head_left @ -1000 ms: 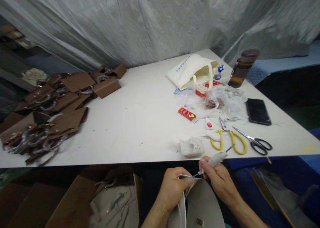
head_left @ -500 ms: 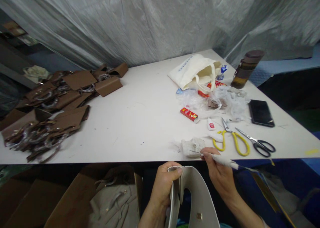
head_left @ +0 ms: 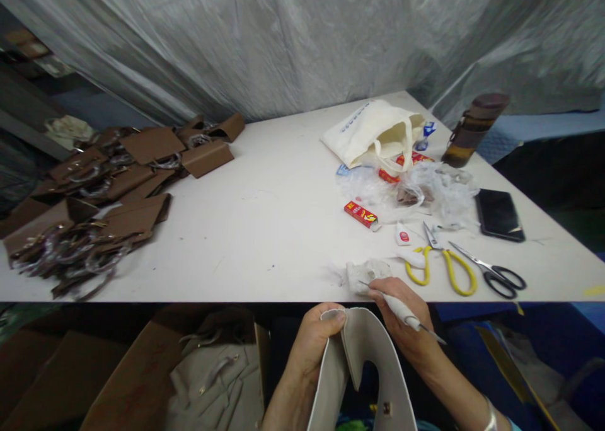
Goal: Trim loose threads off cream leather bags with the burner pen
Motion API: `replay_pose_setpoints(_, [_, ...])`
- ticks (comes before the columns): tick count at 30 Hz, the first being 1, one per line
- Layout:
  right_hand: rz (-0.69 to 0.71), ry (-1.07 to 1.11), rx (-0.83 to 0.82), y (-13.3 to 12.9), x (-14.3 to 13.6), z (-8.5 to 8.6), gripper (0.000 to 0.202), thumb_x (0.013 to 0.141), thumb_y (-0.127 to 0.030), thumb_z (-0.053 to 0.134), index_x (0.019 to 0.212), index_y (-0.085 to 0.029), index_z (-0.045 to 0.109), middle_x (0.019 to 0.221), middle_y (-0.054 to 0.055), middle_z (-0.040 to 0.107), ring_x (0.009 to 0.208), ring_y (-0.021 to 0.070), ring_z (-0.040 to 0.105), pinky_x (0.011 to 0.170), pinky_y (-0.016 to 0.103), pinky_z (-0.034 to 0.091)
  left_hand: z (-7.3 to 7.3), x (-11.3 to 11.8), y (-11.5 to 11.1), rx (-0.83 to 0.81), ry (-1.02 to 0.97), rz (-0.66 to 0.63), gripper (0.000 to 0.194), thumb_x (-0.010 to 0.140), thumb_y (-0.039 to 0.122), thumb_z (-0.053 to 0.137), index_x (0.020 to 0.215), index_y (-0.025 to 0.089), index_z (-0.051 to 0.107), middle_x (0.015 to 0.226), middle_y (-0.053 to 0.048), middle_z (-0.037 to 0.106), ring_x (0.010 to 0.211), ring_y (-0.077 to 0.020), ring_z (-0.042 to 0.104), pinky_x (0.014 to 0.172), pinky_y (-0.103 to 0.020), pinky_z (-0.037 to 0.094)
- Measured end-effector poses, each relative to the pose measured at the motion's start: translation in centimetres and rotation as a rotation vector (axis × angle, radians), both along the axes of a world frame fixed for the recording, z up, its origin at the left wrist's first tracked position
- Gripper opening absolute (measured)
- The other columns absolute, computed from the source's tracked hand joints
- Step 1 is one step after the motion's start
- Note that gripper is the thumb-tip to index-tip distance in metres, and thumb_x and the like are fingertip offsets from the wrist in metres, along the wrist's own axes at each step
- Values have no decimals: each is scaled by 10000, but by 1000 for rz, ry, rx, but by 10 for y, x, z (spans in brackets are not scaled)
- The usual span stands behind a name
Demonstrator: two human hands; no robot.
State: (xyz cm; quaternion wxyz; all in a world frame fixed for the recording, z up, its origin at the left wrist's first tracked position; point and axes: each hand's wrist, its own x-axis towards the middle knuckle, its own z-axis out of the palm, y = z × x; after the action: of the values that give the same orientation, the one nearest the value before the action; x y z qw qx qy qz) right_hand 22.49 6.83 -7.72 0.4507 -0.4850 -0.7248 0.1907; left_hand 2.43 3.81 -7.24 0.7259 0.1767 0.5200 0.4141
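At the far left of the white table [head_left: 265, 210], a heap of brown handbags [head_left: 127, 179], their handles wrapped in clear plastic, covers that end. Below the near edge stands a cardboard box [head_left: 125, 380] holding beige bags [head_left: 212, 380]. Right of it, in front of the table, the left hand [head_left: 307, 339] pinches the upper edge of an open beige bag [head_left: 371, 333] between thumb and fingers. Just beyond, at the table's near edge, sits a whitish lump [head_left: 367, 272]. The right hand [head_left: 411, 298], fingers closed around a white-wrapped awl [head_left: 399, 308], partly blocks it; the thin tip overlaps the lump, but whether they touch I cannot tell. Farther back lie a red box [head_left: 362, 215], a cream tote bag [head_left: 366, 132] and crumpled clear plastic [head_left: 449, 195]. Yellow-handled scissors [head_left: 451, 270] crowd the space just beyond the right hand, with black-handled scissors [head_left: 503, 280] right beside them. A dark bottle [head_left: 475, 128] stands at the far right, and a black phone [head_left: 500, 213] lies nearer, by the table's right edge.
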Motion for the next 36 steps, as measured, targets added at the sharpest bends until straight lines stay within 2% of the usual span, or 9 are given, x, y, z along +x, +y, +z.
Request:
replay_pose_setpoints(2, [-1, -1, 3, -1, 1, 2, 184, 1053, -303, 561, 978, -214, 704, 873, 82, 730, 822, 238, 679, 771, 374, 531, -1, 0, 0, -23, -9, 20, 465, 542, 394, 976, 799, 134, 689, 652, -27, 672, 567, -153, 577, 609, -279, 432])
replay_pose_setpoints(5, [-15, 128, -37, -6, 3, 6, 177, 1048, -323, 573, 979, -217, 697, 879, 67, 725, 830, 228, 672, 783, 359, 520, -2, 1, 0, -35, -14, 20, 461, 531, 398, 984, 772, 135, 693, 635, -33, 674, 563, -156, 577, 603, -278, 433])
replay_pose_setpoints(9, [10, 411, -308, -11, 6, 15, 326, 1078, -424, 494, 899, -217, 672, 757, 24, 660, 718, 192, 637, 696, 304, 514, -3, 5, -2, -41, -47, -9, 478, 525, 395, 989, 789, 124, 698, 645, -39, 683, 564, -155, 584, 601, -279, 443])
replay_pose_setpoints(11, [73, 476, -428, -11, 7, 19, 400, 1072, -484, 486, 841, -209, 664, 694, 9, 623, 659, 179, 612, 640, 284, 498, -2, 8, -2, -47, -59, -24, 497, 515, 403, 992, 800, 120, 700, 649, -39, 683, 560, -156, 584, 589, -279, 440])
replay_pose_setpoints(13, [122, 480, -474, -10, 8, 22, 439, 1055, -525, 504, 803, -202, 665, 673, 5, 610, 647, 176, 601, 630, 278, 490, 0, 10, -2, -47, -62, -28, 522, 500, 415, 998, 808, 115, 704, 647, -37, 678, 554, -152, 577, 578, -274, 431])
replay_pose_setpoints(27, [166, 472, -498, -12, 8, 18, 432, 1060, -501, 497, 804, -194, 662, 719, 2, 595, 689, 176, 580, 673, 283, 460, 4, 13, -5, -29, -84, -7, 531, 505, 407, 1008, 828, 105, 714, 671, -45, 690, 574, -154, 588, 602, -273, 431])
replay_pose_setpoints(36, [172, 381, -459, -13, 6, 15, 397, 1073, -441, 500, 782, -203, 629, 731, -5, 594, 719, 170, 585, 702, 273, 456, -2, 19, -7, -34, -65, 64, 543, 495, 425, 1002, 823, 125, 689, 645, -23, 682, 569, -144, 581, 598, -263, 426])
